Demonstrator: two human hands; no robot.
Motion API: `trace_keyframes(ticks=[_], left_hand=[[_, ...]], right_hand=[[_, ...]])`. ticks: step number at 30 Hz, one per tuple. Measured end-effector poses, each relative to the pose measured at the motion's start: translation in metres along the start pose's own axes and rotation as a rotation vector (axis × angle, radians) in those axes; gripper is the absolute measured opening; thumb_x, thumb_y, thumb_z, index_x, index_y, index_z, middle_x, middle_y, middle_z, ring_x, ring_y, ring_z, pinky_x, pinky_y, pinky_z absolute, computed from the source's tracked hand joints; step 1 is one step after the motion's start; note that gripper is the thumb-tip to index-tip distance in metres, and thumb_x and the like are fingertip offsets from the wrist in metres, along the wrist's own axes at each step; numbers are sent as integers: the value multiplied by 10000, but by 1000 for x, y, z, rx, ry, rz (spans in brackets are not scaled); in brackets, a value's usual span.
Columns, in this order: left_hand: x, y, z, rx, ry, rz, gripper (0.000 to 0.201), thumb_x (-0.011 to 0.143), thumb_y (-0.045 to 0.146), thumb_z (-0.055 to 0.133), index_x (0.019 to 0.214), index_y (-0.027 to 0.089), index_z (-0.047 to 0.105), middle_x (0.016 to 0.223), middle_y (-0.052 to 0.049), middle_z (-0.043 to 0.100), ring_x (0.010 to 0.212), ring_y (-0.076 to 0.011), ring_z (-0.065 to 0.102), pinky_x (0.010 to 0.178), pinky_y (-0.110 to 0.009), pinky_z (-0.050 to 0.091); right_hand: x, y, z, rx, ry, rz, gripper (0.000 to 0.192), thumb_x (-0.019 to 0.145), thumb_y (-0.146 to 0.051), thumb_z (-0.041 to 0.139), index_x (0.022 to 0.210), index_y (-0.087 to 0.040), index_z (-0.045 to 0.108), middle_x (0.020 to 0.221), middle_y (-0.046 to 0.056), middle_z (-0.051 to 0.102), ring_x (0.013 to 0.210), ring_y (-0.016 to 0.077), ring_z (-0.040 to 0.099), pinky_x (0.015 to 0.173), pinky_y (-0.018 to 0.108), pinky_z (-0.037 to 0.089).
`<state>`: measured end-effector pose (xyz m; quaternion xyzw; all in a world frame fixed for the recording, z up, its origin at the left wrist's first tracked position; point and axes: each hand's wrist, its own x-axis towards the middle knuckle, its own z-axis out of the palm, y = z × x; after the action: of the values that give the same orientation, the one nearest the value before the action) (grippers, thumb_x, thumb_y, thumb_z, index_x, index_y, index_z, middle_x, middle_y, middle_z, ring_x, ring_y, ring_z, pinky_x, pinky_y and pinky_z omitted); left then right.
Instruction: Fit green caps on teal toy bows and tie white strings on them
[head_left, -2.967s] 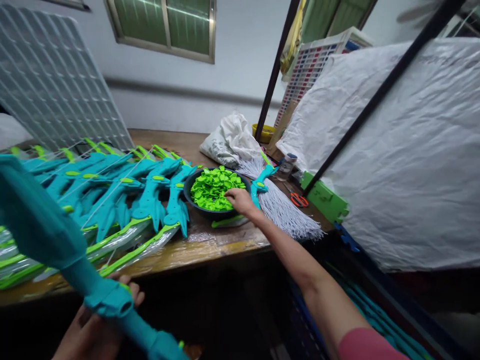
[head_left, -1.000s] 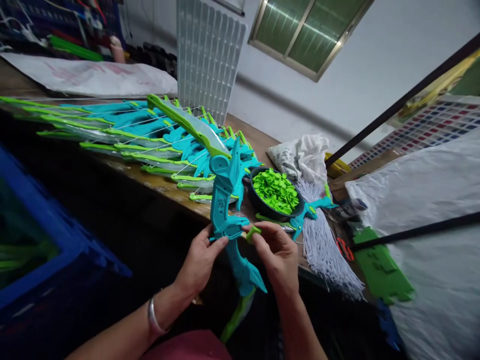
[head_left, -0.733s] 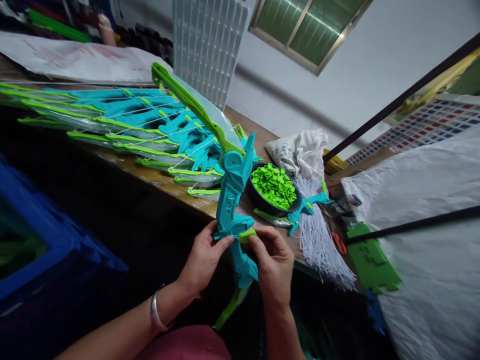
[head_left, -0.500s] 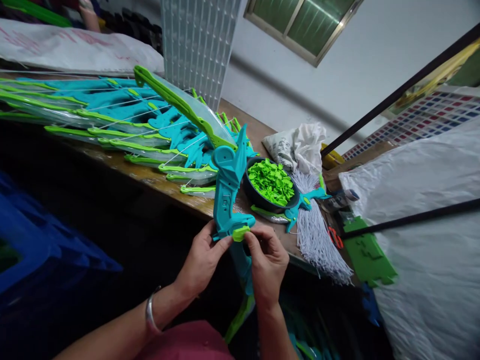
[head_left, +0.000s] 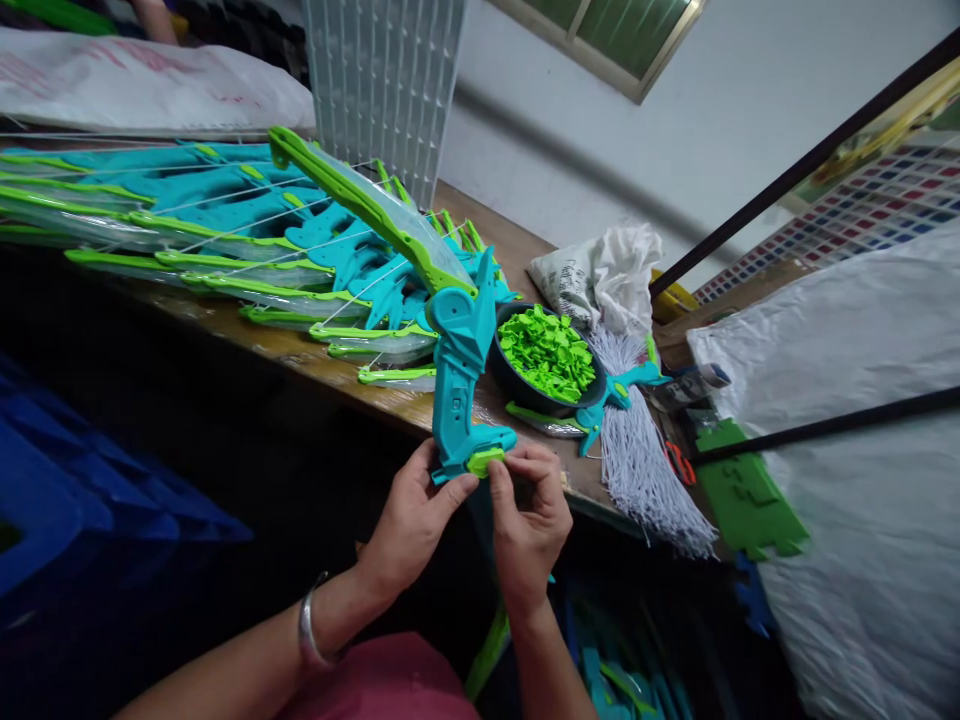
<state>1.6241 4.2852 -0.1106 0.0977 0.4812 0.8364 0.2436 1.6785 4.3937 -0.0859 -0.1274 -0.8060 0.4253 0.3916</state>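
Note:
I hold a teal and lime toy bow [head_left: 457,370] upright in front of the table edge. My left hand [head_left: 414,515] grips the bow's teal handle from the left. My right hand [head_left: 529,510] pinches a small lime green clip [head_left: 486,461] against the handle's lower ledge. Just behind the bow sits a black bowl [head_left: 504,380] heaped with the same lime clips [head_left: 549,352]. The bow's lower limb drops out of sight between my wrists.
Many finished teal bows [head_left: 225,230] lie fanned over the wooden table [head_left: 390,405]. A bundle of white strings [head_left: 637,450], red scissors [head_left: 679,465], a white sack [head_left: 600,280] and a green foam piece [head_left: 746,495] lie right of the bowl. A blue crate [head_left: 67,500] stands lower left.
My right hand left the bowl with a green clip and brought it to the bow's handle. The clip now sits pressed on the ledge. The bow has tipped more upright.

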Motion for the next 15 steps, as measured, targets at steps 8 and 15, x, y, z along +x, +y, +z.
trace_keyframes(ticks=[8,15], left_hand=[[-5,5,-4,87,27,0,475,868,415,775,1270,214,621,1188,-12,729,1056,-152,696,960,-227,551],[-9,14,-3,236,30,103,388,899,367,718,1236,202,622,1191,-29,731,1076,-150,707,939,-207,573]], right_hand=[[24,-8,-18,184,-309,303,437,898,-329,752,1284,-262,558,1312,61,562,1099,194,600,923,334,495],[64,-9,-34,241,-737,448,445,843,-379,777,1218,-197,624,1032,34,668,929,173,609,834,292,498]])
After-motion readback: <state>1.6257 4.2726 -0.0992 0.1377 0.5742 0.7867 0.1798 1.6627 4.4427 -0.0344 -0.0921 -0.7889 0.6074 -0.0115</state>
